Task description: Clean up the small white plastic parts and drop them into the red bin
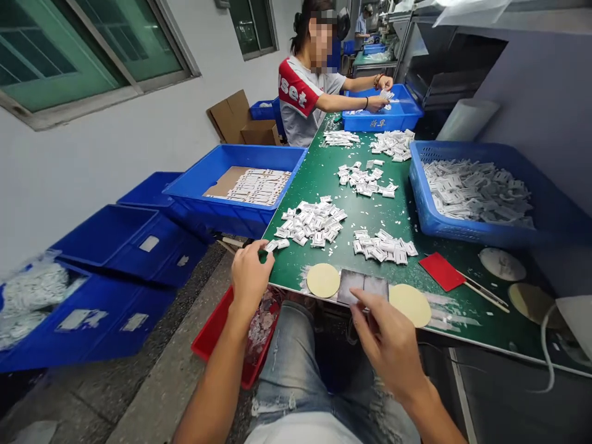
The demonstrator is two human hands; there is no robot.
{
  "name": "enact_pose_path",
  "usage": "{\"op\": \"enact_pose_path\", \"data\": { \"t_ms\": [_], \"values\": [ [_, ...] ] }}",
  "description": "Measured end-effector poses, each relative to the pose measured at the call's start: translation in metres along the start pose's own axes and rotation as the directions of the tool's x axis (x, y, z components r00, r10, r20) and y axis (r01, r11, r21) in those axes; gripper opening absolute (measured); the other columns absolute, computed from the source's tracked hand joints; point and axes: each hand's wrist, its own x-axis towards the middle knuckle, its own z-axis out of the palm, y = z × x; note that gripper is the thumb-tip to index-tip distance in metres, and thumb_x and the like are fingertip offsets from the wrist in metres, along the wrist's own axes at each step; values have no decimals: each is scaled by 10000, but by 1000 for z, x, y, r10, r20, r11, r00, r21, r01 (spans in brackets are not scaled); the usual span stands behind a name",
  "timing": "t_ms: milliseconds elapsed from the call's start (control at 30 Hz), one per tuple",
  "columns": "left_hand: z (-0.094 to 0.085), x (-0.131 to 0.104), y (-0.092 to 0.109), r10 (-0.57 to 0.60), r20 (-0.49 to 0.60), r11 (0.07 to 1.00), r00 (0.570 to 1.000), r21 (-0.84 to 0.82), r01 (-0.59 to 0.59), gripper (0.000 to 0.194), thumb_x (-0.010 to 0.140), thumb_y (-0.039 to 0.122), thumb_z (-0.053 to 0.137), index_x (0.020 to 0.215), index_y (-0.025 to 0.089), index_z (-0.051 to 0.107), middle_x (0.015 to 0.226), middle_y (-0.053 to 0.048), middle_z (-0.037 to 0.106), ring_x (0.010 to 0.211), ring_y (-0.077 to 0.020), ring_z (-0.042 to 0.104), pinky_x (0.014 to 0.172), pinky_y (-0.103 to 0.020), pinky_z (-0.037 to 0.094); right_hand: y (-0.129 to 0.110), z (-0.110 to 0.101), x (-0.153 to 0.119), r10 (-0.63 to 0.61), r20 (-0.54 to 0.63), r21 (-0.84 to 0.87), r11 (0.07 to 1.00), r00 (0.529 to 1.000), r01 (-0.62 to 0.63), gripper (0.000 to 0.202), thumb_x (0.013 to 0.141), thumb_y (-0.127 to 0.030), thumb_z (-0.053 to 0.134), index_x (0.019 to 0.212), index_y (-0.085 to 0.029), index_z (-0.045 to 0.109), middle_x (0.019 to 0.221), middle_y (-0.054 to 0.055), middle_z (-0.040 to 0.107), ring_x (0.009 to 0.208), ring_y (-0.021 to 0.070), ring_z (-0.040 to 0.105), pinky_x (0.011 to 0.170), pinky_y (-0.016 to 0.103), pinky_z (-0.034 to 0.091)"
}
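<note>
The left hand (250, 271), grip unclear, is beside small white plastic pieces (312, 222) heaped on a green bench (393, 216), while the right hand (391, 336), finger and thumb spread, hovers by a grey rectangular plate (363, 285).

Our left hand (248, 272) bends thumb and fingers close together ahead of its forearm (216, 376), while our right hand (391, 330), well apart from that grip, holds index finger (366, 298) and thumb parted.
</note>
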Motion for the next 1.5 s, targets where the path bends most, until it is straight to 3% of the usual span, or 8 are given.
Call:
{"op": "enact_pose_path", "data": {
  "t_ms": [267,500,667,800,933,1067,1233,1500],
  "values": [
    [-22,-47,41,79,306,856,949,-509,92,169,843,302,596,943,206,692,931,-23,693,755,-137,592,692,-243,447,-13,45,25,-126,148,-97,985,981,141,500,950,-176,481,1443,-231,419,1366,130,523,1183,235,552,930,379,499],
    [-35,-62,62,188,471,686,862,-691,227,166,848,266,576,974,191,653,853,-3,669,714,-119,566,649,-217,437,-7,45,28,-218,86,-199,952,972,231,392,926,-158,530,1315,-201,554,1188,124,643,989,231,599,825,372,494],
    [-29,-34,36,137,490,684,861,-675,276,288,865,358,566,1054,168,669,917,-59,707,739,-158,614,688,-262,474,-8,33,13,83,18,182,980,996,-85,255,909,-260,567,1155,-205,608,1062,90,656,935,204,611,813,354,497],
    [-2,0,12,-119,132,941,984,-300,154,341,860,341,574,1171,215,633,1052,-76,689,795,-191,617,772,-320,461,-14,24,5,602,166,725,463,781,-510,309,925,-418,482,1151,-220,554,893,45,658,599,142,525,536,286,448],
    [12,13,7,-41,114,996,993,-69,49,290,859,267,564,1125,238,674,1015,-83,693,875,-248,610,796,-356,445,-14,3,2,733,318,866,35,602,-500,334,862,-416,551,1117,-201,560,776,26,625,535,122,451,469,257,378],
    [6,0,15,68,59,969,996,-242,-52,237,892,253,528,1063,241,690,1048,-64,677,923,-222,602,822,-332,452,7,-30,-10,805,107,816,265,584,-514,357,878,-398,565,1191,-225,561,717,-16,561,531,101,406,506,249,370],
    [6,-34,40,279,191,847,941,-511,-148,191,933,294,516,1027,238,673,1025,-27,671,898,-167,603,752,-270,467,45,-64,-19,505,-113,40,863,856,-504,359,950,-427,458,1186,-231,644,1075,78,603,924,199,562,784,335,462],
    [18,-52,62,510,257,853,821,-276,-444,158,920,128,489,924,202,628,931,-41,639,897,-200,553,784,-317,432,72,-54,-17,41,163,-589,805,986,64,215,954,-191,456,1036,-184,655,949,86,659,863,210,560,747,330,452]
  ]
}}
